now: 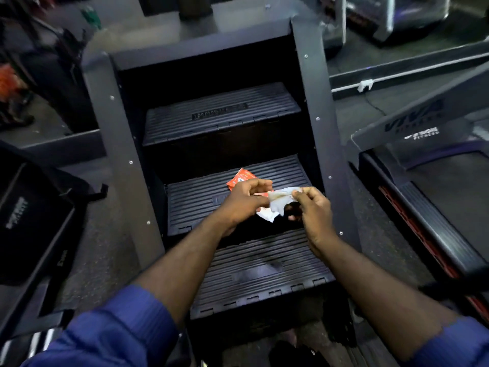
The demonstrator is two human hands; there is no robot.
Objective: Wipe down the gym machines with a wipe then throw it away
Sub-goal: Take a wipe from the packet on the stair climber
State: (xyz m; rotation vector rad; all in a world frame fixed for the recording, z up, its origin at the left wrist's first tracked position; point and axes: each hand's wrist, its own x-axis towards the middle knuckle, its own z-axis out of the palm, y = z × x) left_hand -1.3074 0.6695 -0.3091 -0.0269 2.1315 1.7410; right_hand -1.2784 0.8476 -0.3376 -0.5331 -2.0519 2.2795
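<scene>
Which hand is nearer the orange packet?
Left. The left hand overlaps the lower edge of the orange packet in view; the right hand is further right, pinching the far end of the white wipe.

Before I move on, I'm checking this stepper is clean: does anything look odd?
The wipe, pinched by the left hand and right hand, is crumpled with a brownish stain. The lowest step carries a pale smear near its middle.
</scene>
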